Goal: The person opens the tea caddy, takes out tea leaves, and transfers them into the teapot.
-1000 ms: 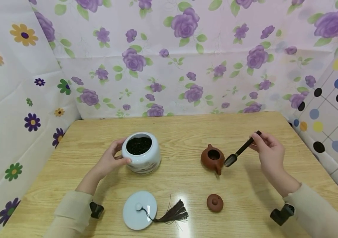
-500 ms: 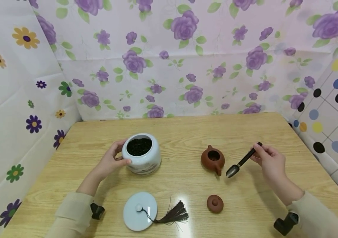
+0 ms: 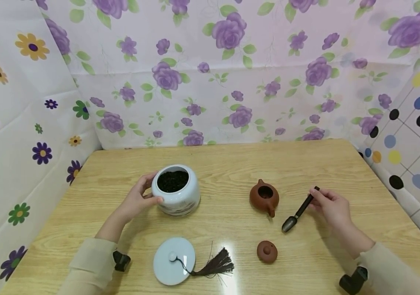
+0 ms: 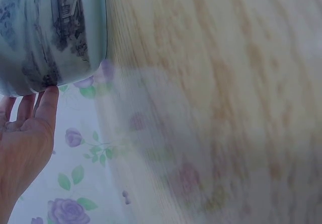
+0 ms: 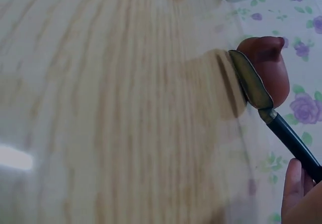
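My left hand (image 3: 138,200) holds the side of a white porcelain tea jar (image 3: 180,200), thumb near the rim and fingers behind. Dark tea leaves (image 3: 173,181) show through the jar's open mouth. In the left wrist view, fingertips touch the painted wall of the jar (image 4: 50,38). My right hand (image 3: 333,209) pinches the black handle of a tea scoop (image 3: 300,211), whose bowl points down and left over the table. Just behind that bowl stands a lidless brown clay teapot (image 3: 264,198). The scoop (image 5: 251,78) overlaps the teapot (image 5: 271,73) in the right wrist view.
In front of the jar lies its pale lid (image 3: 171,266), with a dark tassel (image 3: 217,264) stretched to the right. The small teapot lid (image 3: 267,251) rests on the wooden table (image 3: 228,164) nearer me. Floral cloth (image 3: 210,82) hangs behind.
My right hand has come lower and closer to me, taking the scoop from beside the teapot to a spot in front of its right side. The left hand and jar stay put.
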Demonstrator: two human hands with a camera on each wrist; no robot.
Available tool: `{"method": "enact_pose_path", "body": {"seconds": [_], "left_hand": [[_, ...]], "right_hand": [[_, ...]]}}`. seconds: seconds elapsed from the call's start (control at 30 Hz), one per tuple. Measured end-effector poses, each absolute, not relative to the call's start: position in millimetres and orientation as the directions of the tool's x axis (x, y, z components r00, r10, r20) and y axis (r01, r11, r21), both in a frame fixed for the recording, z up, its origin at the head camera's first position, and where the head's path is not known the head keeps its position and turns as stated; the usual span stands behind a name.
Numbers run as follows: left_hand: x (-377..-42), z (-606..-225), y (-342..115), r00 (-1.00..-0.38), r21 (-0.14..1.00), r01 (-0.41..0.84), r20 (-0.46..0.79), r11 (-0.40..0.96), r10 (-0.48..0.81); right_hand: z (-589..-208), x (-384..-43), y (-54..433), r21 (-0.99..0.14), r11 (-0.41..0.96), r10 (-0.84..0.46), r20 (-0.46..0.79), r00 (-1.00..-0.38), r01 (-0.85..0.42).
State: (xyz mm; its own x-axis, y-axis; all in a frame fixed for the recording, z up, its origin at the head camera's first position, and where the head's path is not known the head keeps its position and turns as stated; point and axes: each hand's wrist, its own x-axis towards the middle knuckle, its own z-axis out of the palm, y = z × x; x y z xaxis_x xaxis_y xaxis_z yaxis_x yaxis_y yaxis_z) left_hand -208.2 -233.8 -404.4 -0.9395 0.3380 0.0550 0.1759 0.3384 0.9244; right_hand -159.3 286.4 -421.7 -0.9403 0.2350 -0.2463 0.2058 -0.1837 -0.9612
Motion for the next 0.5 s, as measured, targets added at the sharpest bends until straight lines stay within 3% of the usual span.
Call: {"method": "enact_pose_path", "body": {"seconds": [0.5], "left_hand": [[-208,-404,-233,-0.940,0.923,0.182,0.062,0.339,0.337]], "right_hand": [[-440,-168,291,-0.952,-0.022,0.230,-0.303,-0.925,0.306]]}}
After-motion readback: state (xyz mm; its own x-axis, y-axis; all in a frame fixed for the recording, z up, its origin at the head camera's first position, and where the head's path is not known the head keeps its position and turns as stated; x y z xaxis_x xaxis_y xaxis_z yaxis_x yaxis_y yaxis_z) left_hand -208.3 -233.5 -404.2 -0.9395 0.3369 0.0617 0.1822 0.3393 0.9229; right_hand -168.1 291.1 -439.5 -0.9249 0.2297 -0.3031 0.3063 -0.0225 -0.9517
